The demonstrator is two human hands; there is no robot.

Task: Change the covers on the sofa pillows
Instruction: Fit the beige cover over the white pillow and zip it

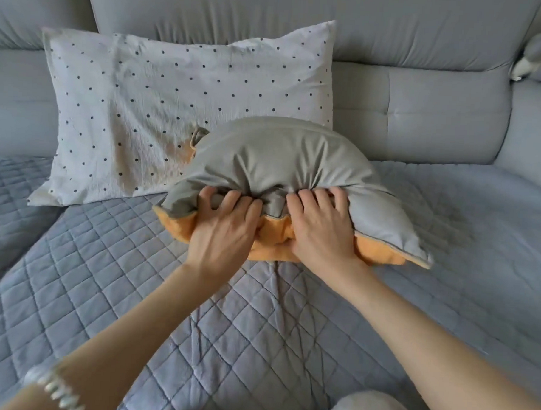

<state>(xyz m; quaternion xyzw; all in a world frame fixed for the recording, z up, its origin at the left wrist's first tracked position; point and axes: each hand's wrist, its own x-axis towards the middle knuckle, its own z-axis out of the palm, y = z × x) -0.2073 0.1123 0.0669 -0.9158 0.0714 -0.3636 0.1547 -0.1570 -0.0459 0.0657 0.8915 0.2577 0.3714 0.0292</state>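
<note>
Both my hands are on the small pillow [283, 162] in the middle of the quilted seat pad [111, 275] — my left hand [224, 230] has its fingers curled into the bunched edge of the grey cover [383, 228], and my right hand [321, 228] is doing the same just beside it, knuckles up, fingertips dug into the gathered fabric. Between and below my hands the orange pillow [274, 236] shows, poking out of the cover's open edge nearest me. The grey fabric wrinkles hard toward my grip and swells into a rounded hump behind it. Right behind that, leaning on the grey sofa back [421, 118], is the big white pillow with dark dots [162, 107] — the small pillow's far left corner overlaps its lower right part. A beaded bracelet [59, 391] sits on my left wrist, blurred, low in the corner
</note>
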